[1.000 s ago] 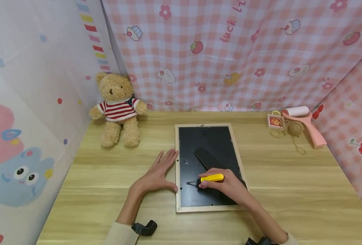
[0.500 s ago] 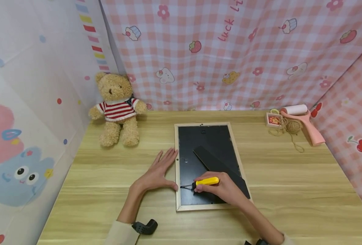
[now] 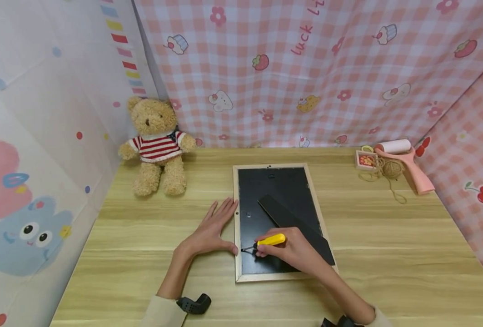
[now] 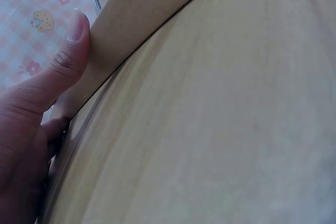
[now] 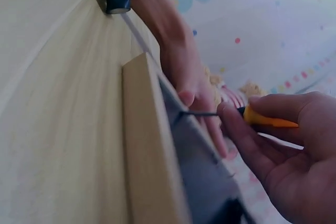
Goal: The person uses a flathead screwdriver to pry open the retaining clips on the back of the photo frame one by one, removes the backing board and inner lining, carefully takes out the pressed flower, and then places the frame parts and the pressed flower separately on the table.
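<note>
Just below the middle of the head view, a picture frame [image 3: 276, 221] lies face down on the wooden table [image 3: 388, 254], its black backing up and a black stand flap [image 3: 294, 227] slanting across it toward the lower right. The right hand [image 3: 294, 252] pinches a yellow-handled screwdriver [image 3: 266, 241] between curled fingers and thumb, the thin shaft pointing left with its tip at the frame's inner left edge, low on the backing. The left hand [image 3: 208, 234] lies flat on the table just left of the frame, fingers straight and loosely spread, thumb pressed against the frame's outer left edge; the left wrist view shows that thumb [image 4: 63, 61] touching the pale wood. In the upper left sits 1 teddy bear [image 3: 157, 145] in a striped shirt, against the wall. At the far right edge of the table lie a pink lint roller [image 3: 405, 163], a coil of twine [image 3: 388, 170] and a small box [image 3: 365, 160], well apart from both hands.
</note>
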`<move>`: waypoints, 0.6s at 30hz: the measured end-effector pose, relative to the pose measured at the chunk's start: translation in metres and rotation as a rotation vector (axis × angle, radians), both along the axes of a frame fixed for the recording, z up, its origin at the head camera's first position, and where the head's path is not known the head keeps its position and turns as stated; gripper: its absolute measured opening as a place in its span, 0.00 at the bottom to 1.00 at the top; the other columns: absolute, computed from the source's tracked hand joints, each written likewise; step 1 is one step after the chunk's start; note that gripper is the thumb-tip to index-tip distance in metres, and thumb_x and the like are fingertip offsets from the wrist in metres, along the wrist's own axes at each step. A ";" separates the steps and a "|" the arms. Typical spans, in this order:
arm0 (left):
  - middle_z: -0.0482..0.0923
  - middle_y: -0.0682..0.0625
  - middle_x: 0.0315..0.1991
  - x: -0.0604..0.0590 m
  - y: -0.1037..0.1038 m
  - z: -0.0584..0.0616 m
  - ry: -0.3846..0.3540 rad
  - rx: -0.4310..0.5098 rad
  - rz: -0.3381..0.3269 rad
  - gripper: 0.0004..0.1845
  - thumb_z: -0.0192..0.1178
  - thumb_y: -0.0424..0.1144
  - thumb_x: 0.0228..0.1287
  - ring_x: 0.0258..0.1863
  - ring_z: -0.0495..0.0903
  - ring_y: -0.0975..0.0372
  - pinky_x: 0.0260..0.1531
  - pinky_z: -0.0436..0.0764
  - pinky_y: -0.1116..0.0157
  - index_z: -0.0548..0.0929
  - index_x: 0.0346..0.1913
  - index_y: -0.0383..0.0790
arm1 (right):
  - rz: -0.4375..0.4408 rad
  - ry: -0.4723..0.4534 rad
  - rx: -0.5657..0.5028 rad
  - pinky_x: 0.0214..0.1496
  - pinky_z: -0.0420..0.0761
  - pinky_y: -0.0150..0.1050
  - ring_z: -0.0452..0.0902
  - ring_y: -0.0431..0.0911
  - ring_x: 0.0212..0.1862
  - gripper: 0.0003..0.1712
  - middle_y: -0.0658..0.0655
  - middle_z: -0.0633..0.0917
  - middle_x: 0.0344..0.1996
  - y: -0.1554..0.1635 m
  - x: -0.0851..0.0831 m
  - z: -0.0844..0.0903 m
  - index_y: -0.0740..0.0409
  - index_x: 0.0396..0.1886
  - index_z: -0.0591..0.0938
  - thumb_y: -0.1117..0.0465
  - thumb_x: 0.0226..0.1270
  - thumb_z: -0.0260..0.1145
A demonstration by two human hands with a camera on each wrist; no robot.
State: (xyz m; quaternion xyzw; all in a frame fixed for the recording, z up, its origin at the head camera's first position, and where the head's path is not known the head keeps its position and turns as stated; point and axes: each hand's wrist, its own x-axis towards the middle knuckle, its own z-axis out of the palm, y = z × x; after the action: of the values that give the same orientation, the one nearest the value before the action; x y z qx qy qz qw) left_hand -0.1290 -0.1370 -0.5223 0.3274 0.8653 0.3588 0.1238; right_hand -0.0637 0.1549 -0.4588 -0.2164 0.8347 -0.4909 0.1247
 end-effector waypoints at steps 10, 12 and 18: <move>0.38 0.40 0.91 0.000 -0.001 -0.009 0.038 0.033 0.001 0.81 0.55 0.92 0.46 0.91 0.37 0.49 0.87 0.22 0.59 0.42 0.91 0.41 | 0.087 0.045 -0.023 0.43 0.90 0.29 0.91 0.36 0.39 0.13 0.54 0.94 0.39 -0.012 -0.001 0.013 0.67 0.52 0.92 0.62 0.76 0.75; 0.38 0.40 0.91 0.000 -0.001 -0.010 0.037 0.039 0.002 0.80 0.56 0.92 0.46 0.91 0.37 0.49 0.87 0.22 0.59 0.42 0.91 0.41 | 0.054 -0.017 -0.051 0.44 0.90 0.29 0.92 0.37 0.40 0.14 0.54 0.95 0.40 -0.007 -0.002 0.008 0.65 0.54 0.92 0.62 0.76 0.75; 0.38 0.40 0.91 0.000 -0.001 -0.011 0.038 0.043 0.001 0.81 0.58 0.92 0.46 0.91 0.37 0.49 0.87 0.22 0.59 0.42 0.91 0.41 | 0.010 -0.073 -0.079 0.42 0.89 0.30 0.92 0.37 0.41 0.14 0.55 0.96 0.42 0.003 -0.006 -0.004 0.63 0.56 0.93 0.60 0.77 0.74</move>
State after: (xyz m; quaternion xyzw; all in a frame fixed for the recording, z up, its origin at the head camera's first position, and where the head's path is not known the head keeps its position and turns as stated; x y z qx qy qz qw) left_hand -0.1292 -0.1378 -0.5334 0.3362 0.8598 0.3710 0.1002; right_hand -0.0694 0.1577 -0.4629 -0.2074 0.8083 -0.5305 0.1492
